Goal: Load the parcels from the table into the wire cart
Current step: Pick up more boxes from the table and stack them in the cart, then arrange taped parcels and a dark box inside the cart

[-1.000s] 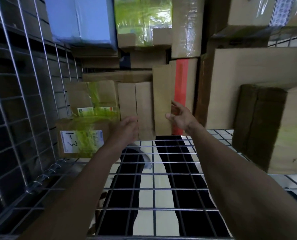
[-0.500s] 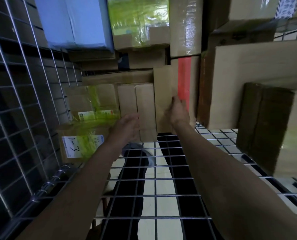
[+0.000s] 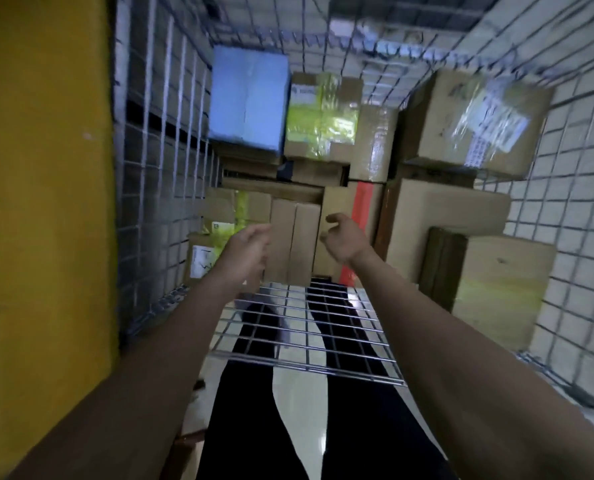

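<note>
The wire cart (image 3: 157, 174) stands before me, packed at its back with stacked parcels. A slim upright cardboard parcel (image 3: 333, 209) leans beside a box with a red stripe (image 3: 364, 209). My right hand (image 3: 344, 241) hovers just in front of that slim parcel, fingers loosely curled, holding nothing. My left hand (image 3: 246, 247) floats in front of two narrow brown boxes (image 3: 294, 244), relaxed and empty. A blue parcel (image 3: 249, 98) and a green-taped box (image 3: 320, 123) sit high in the stack. The table is out of view.
A yellow panel (image 3: 42, 202) fills the left side outside the cart. A large brown box (image 3: 496, 289) sits at the right on the wire shelf (image 3: 309, 344). A taped box (image 3: 479, 123) rests high at the right. My dark trouser legs show below the shelf.
My right hand has let go of the slim upright parcel and both hands have drawn back from the stack. My head has pulled back and up, so more of the cart shows.
</note>
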